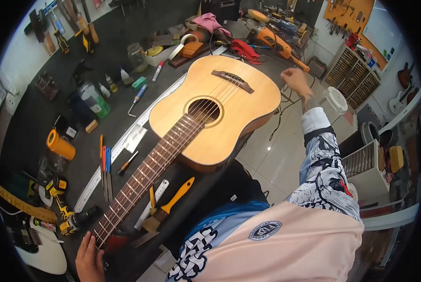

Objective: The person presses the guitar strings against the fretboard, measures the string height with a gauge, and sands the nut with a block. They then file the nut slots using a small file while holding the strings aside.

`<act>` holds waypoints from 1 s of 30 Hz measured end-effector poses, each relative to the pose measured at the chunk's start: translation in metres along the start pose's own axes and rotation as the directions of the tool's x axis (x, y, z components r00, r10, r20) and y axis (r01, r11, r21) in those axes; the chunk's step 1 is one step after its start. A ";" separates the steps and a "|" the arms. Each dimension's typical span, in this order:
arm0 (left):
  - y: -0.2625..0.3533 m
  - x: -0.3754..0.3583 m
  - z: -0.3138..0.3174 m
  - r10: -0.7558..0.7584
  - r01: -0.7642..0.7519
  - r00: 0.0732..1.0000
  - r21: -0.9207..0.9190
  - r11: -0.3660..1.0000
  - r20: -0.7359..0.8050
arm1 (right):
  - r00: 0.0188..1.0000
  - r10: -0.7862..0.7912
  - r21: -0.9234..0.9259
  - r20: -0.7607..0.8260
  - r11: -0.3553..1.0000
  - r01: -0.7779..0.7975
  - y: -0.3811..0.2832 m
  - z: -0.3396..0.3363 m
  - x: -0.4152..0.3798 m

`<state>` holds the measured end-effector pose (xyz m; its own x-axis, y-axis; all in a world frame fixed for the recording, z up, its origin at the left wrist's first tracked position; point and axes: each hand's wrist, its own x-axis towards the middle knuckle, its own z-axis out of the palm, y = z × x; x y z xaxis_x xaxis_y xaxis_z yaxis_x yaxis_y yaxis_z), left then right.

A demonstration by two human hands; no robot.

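Observation:
An acoustic guitar point(173, 113) with a pale wooden top lies face up across the dark workbench, its neck pointing towards the lower left. My left hand point(89, 259) is wrapped round the far end of the neck, by the headstock, which is mostly hidden. Strings run over the round soundhole to the brown bridge point(232, 81). Off the body's right edge, my right hand point(297, 82) is raised in the air, apart from the guitar. Its fingers are curled together in a pinch; anything between them is too small to make out.
Beside the neck lie a yellow-handled brush point(170, 204), steel rulers point(154, 199) and several files point(106, 171). A yellow cordless drill point(65, 211) and a white electric guitar point(41, 246) are at left. An orange power tool point(274, 44) sits behind the body.

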<state>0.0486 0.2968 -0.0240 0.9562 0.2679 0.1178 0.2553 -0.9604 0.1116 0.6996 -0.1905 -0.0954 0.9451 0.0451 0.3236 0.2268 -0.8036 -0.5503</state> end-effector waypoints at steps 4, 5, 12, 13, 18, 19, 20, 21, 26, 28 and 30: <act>-0.009 0.005 -0.008 0.109 -0.107 0.994 -0.103 0.989 0.013 | 0.991 -0.089 -0.042 0.104 0.995 0.094 0.020 0.029 0.024; -0.006 0.007 -0.017 0.038 -0.028 0.995 -0.108 0.994 0.097 | 0.986 -0.112 -0.060 0.122 0.991 0.120 0.012 0.030 0.028; 0.011 0.016 -0.031 -0.122 0.129 0.978 -0.030 0.991 0.171 | 0.957 -0.241 -0.079 0.163 0.963 0.256 -0.026 0.054 0.116; 0.012 0.014 -0.030 -0.126 0.127 0.982 -0.001 0.992 0.140 | 0.947 -0.269 -0.074 0.178 0.956 0.285 -0.033 0.063 0.130; 0.035 0.028 -0.041 -0.443 0.460 0.849 0.010 0.888 0.288 | 0.903 -0.367 -0.080 0.224 0.916 0.393 -0.072 0.094 0.189; 0.032 0.025 -0.041 -0.484 0.514 0.824 -0.028 0.857 0.294 | 0.897 -0.376 -0.083 0.235 0.911 0.404 -0.084 0.096 0.201; 0.036 0.027 -0.042 -0.528 0.567 0.796 -0.058 0.822 0.297 | 0.873 -0.414 -0.084 0.257 0.891 0.447 -0.093 0.105 0.212; 0.041 0.030 -0.043 -0.472 0.494 0.844 -0.029 0.869 0.254 | 0.860 -0.433 -0.081 0.270 0.880 0.468 -0.101 0.114 0.222; 0.050 0.033 -0.040 -0.436 0.437 0.883 0.039 0.899 0.173 | 0.788 -0.530 -0.149 0.314 0.792 0.592 -0.145 0.142 0.253; 0.039 0.027 -0.039 -0.558 0.575 0.795 -0.003 0.818 0.238 | 0.746 -0.549 -0.164 0.376 0.753 0.637 -0.161 0.149 0.258; 0.051 0.033 -0.042 -0.540 0.539 0.808 0.077 0.839 0.235 | 0.745 -0.549 -0.140 0.378 0.761 0.633 -0.174 0.159 0.264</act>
<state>0.0869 0.2601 0.0275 0.6683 0.7172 -0.1972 0.7402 -0.6675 0.0809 0.9467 0.0555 -0.0369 0.6685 0.6995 0.2525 0.7377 -0.6667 -0.1061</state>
